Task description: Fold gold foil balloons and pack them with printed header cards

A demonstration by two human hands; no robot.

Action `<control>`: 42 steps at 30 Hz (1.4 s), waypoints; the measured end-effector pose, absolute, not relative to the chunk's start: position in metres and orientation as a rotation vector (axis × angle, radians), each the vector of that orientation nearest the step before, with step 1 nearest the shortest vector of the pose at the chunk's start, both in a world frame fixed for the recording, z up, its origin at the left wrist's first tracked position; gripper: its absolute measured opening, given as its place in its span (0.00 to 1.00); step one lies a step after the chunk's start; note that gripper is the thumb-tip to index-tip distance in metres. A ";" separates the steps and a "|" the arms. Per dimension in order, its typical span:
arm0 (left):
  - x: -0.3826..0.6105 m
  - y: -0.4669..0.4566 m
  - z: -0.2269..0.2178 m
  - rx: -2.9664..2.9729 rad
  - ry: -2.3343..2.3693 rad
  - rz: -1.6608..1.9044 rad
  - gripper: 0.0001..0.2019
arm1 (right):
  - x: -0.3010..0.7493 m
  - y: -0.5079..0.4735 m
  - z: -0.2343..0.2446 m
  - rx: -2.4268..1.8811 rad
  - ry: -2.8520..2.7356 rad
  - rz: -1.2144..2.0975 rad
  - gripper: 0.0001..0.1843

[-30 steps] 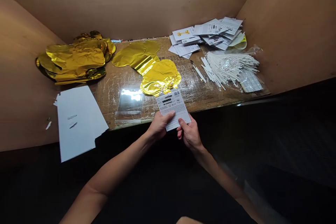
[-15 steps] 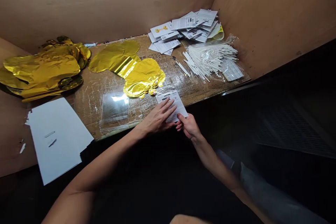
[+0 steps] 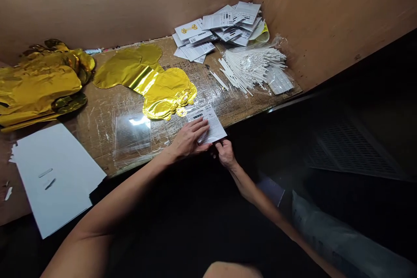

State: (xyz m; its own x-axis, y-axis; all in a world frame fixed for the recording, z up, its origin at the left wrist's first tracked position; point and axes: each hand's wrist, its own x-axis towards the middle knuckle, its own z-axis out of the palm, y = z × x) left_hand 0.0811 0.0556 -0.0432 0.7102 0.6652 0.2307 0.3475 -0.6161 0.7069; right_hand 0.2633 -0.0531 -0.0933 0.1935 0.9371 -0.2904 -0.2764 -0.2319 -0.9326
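A small white printed card [image 3: 210, 120] lies at the front edge of the worn wooden table [image 3: 104, 108]. My left hand [image 3: 189, 139] rests flat on the card's left part, fingers stretched out. My right hand [image 3: 224, 153] pinches the card's near right corner from below the table edge. Just behind the card lies a folded gold foil balloon [image 3: 169, 93], joined to a flatter gold piece [image 3: 127, 67]. A clear plastic sleeve [image 3: 132, 134] lies to the left of my left hand.
A heap of gold foil balloons [image 3: 39, 80] sits at the far left. White sheets [image 3: 55, 178] overhang the front left edge. Printed cards [image 3: 218, 26] are piled at the back right, with white sticks [image 3: 250, 67] in plastic beside them. Brown walls enclose the table.
The card has come down from being held up by both hands to lying on the table. My left hand opened flat onto it; my right hand keeps its pinch at the corner.
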 end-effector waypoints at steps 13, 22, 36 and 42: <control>0.090 0.037 -0.034 2.364 0.768 0.614 0.24 | 0.251 -0.058 -0.083 -1.409 -0.579 1.222 0.25; 0.097 0.084 -0.042 2.241 0.929 0.760 0.14 | 0.276 -0.043 -0.062 -1.633 -1.032 0.858 0.23; 0.083 0.134 -0.044 2.549 0.761 0.580 0.19 | 0.298 0.020 -0.015 -1.471 -2.337 0.348 0.13; 0.084 0.139 -0.051 2.516 0.790 0.618 0.19 | 0.291 0.040 -0.017 -1.336 -2.311 0.469 0.10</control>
